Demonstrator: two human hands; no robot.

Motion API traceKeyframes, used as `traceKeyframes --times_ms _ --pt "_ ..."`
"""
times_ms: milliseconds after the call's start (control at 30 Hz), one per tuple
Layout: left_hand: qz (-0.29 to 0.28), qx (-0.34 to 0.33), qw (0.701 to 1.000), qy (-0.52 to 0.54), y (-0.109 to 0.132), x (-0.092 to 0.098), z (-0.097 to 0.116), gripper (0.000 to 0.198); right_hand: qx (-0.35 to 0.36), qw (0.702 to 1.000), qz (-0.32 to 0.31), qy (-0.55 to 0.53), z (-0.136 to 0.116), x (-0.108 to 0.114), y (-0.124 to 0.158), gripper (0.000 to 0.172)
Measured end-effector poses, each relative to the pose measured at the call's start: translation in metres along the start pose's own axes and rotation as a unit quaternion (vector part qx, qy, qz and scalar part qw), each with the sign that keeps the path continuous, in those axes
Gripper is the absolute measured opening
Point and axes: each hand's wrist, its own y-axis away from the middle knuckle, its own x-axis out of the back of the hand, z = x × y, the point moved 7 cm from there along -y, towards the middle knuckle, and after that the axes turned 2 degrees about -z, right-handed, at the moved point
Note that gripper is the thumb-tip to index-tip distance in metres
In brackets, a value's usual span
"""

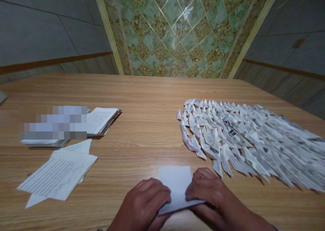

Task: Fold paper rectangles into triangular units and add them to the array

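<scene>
A sheet of white paper [175,183] is between my two hands at the near edge of the table, its lower part folded up in a flap. My left hand [146,200] grips its left side, fingers curled over the front. On the right side my right hand [213,193] holds the paper the same way, with the fingers bent over the fold. Both thumbs are mostly hidden. To the right lie many small folded paper boats [215,136], packed in close rows. Loose printed sheets [58,173] overlap one another on the left.
Behind the loose sheets stand a stack of printed paper [103,119] and another stack [45,143] partly covered by a pixelated patch. All of it rests on a wood-grain table [142,105]. A tiled wall panel [175,34] rises beyond the far edge.
</scene>
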Motion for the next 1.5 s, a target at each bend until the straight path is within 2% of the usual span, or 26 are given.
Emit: traceKeyframes --times_ms 100,200,300,400,533,600,733,800,967,1133,1367,1500 --pt "0.021 0.019 1.000 -0.004 0.003 0.003 -0.004 0.011 -0.046 0.998 0.018 -0.025 0.006 -0.001 0.001 0.019" --pt "0.052 0.063 0.996 -0.046 0.008 0.003 -0.012 0.029 -0.103 0.991 0.078 -0.025 0.019 -0.004 0.006 0.016" --pt "0.057 0.088 0.990 -0.091 0.010 0.002 -0.016 0.047 -0.124 0.983 0.135 0.014 0.029 -0.009 0.010 0.035" --pt "0.049 0.075 0.989 -0.116 0.009 0.001 -0.015 0.043 -0.127 0.978 0.157 0.060 0.031 -0.013 0.009 0.053" --pt "0.021 0.015 0.990 -0.141 0.007 -0.006 -0.008 0.030 -0.109 0.978 0.147 0.101 0.025 -0.013 0.002 0.056" --pt "0.011 -0.003 0.990 -0.144 0.007 -0.008 -0.006 0.029 -0.097 0.980 0.137 0.109 0.022 -0.012 0.000 0.052" --pt "0.016 -0.024 0.990 -0.135 0.006 -0.008 0.001 0.029 -0.086 0.982 0.123 0.116 0.018 -0.012 -0.002 0.027" --pt "0.012 -0.030 0.990 -0.137 0.006 -0.010 0.003 0.028 -0.084 0.984 0.115 0.109 0.017 -0.013 -0.002 0.022" --pt "-0.004 -0.036 0.987 -0.156 0.011 -0.015 0.003 0.025 -0.087 0.987 0.113 0.073 0.018 -0.012 -0.001 0.022" --pt "-0.034 -0.032 0.983 -0.179 0.018 -0.023 -0.002 0.024 -0.096 0.988 0.107 0.061 0.020 -0.012 -0.002 0.014" --pt "-0.026 -0.028 0.984 -0.173 0.016 -0.022 0.000 0.020 -0.091 0.984 0.123 0.093 0.018 -0.012 -0.001 0.018" --pt "-0.029 -0.027 0.984 -0.175 0.014 -0.021 0.001 0.025 -0.083 0.982 0.131 0.111 0.017 -0.012 0.000 0.019"
